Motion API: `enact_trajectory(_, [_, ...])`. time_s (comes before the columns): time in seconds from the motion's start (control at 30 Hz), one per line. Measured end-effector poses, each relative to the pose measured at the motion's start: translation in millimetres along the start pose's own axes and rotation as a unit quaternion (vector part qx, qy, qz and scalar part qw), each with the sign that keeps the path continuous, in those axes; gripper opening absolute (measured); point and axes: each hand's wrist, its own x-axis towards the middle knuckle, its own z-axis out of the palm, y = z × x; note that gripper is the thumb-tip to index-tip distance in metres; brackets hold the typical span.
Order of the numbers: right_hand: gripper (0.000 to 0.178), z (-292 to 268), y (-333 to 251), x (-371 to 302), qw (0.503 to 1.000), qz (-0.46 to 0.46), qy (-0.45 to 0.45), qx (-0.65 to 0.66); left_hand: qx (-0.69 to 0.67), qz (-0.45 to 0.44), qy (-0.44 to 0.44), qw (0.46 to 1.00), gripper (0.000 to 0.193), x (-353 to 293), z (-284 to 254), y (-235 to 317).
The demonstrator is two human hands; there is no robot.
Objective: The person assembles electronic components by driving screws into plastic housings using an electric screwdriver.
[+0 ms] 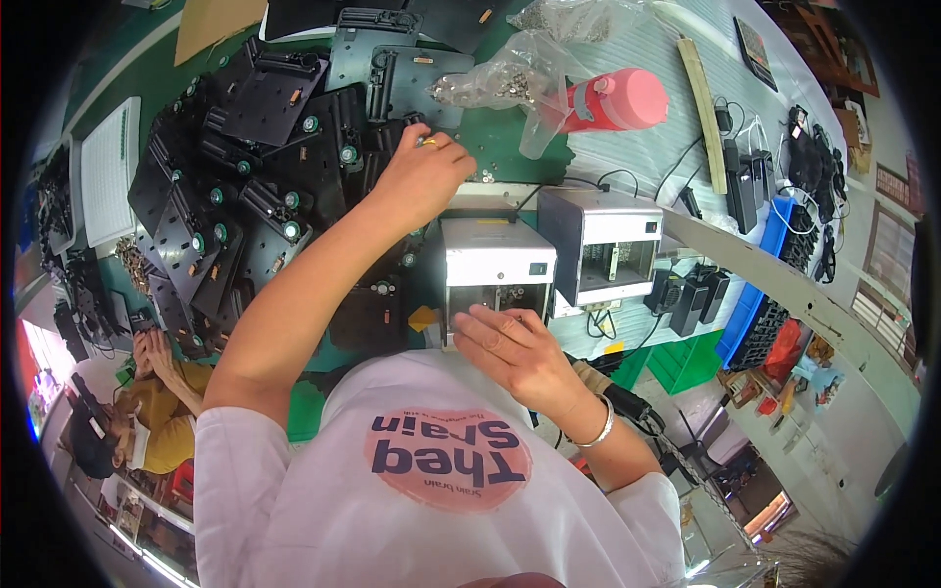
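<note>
Black plates (312,162) beside the left grip (421,174)

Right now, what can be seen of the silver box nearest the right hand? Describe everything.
The silver box is a squarish, metal-looking casing with a plain top. Its front has a round dot, a small dark rectangle at upper right, and below, a dark opening with shiny bits inside. It stands left of a similar box. The right hand hides part of its lower front; contact can't be told.

Pink bottle (627,99) — calculator (754,52) farther right — blue tray (731,343) beside green bin (690,366).
</note>
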Motion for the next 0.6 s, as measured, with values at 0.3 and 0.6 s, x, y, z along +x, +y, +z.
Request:
enact_trajectory(0.3, [0.038,-15.7,0.6,11.7,0.98,0.111,-0.046,0.156,0.11,0.021,-0.15,0.982,0.017,20.0,5.8,2.4])
enact_trajectory(0.6, [0.043,-21.8,22.0,32.2,0.947,0.111,-0.163,0.252,0.008,-0.008,-0.178,0.984,0.016,43.3,19.4,-1.7])
